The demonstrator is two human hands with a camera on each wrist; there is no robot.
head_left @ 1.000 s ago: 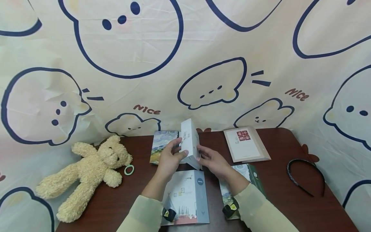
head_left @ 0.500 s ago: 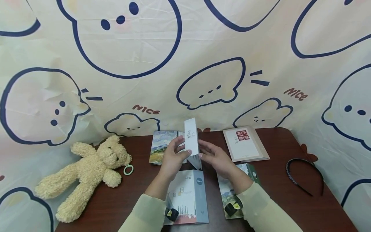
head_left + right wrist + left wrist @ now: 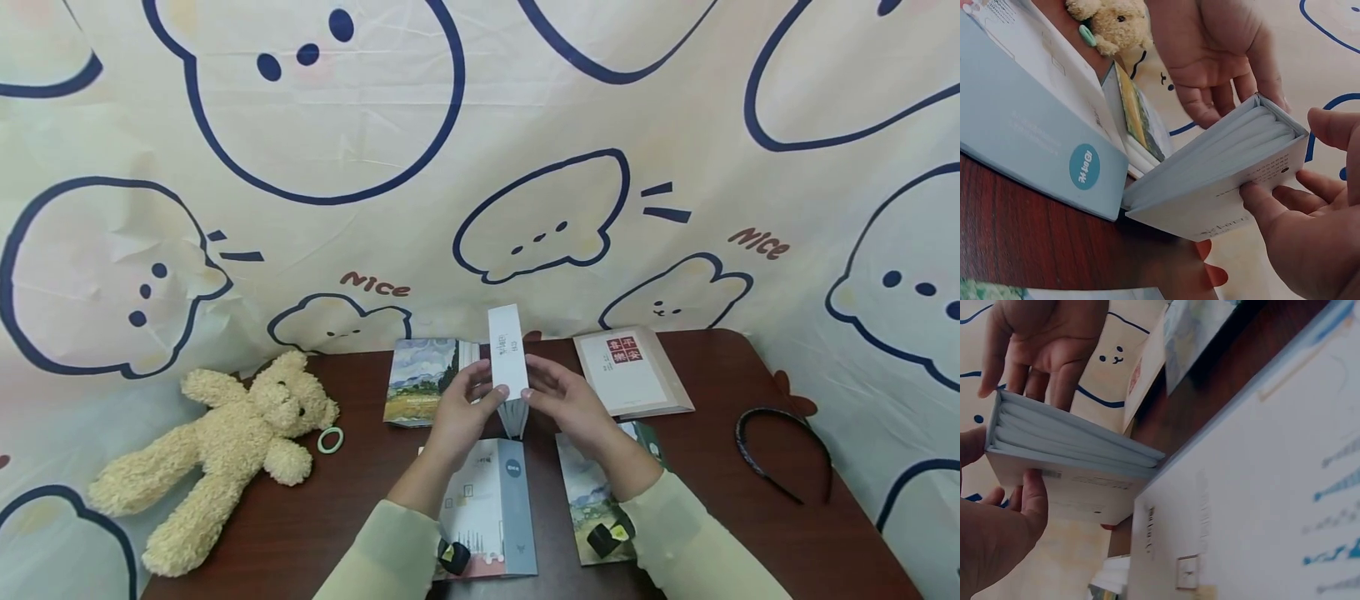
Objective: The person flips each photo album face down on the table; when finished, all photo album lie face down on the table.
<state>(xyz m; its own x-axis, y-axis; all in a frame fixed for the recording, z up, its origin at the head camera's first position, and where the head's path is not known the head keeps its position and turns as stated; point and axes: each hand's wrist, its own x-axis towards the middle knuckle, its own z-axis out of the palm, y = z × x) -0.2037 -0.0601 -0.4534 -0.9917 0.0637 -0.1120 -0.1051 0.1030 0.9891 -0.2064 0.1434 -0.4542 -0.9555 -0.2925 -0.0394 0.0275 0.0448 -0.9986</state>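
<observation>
Both hands hold a white book (image 3: 507, 350) on end near the table's middle, spine towards me. My left hand (image 3: 459, 417) has its thumb by the spine edge and its fingers on the left cover. On the other side, my right hand (image 3: 573, 408) has its thumb by the spine and its fingers along the right cover. In the left wrist view the thick, slightly fanned pages of the white book (image 3: 1072, 440) show between its covers. The right wrist view shows the low end of the white book (image 3: 1210, 206) near the tabletop; whether it touches cannot be told.
On the brown table (image 3: 787, 550), a white-and-blue book (image 3: 517, 500) lies in front. Around it are a landscape-cover book (image 3: 420, 375), a green-edged book (image 3: 588, 517) and a red-square book (image 3: 645, 383). A teddy bear (image 3: 232, 454), green ring (image 3: 321, 433) and headband (image 3: 750, 461) lie outward.
The white book has shifted right and turned so its spine faces me more squarely. Both hands have moved right with it, baring more of the landscape-cover book behind.
</observation>
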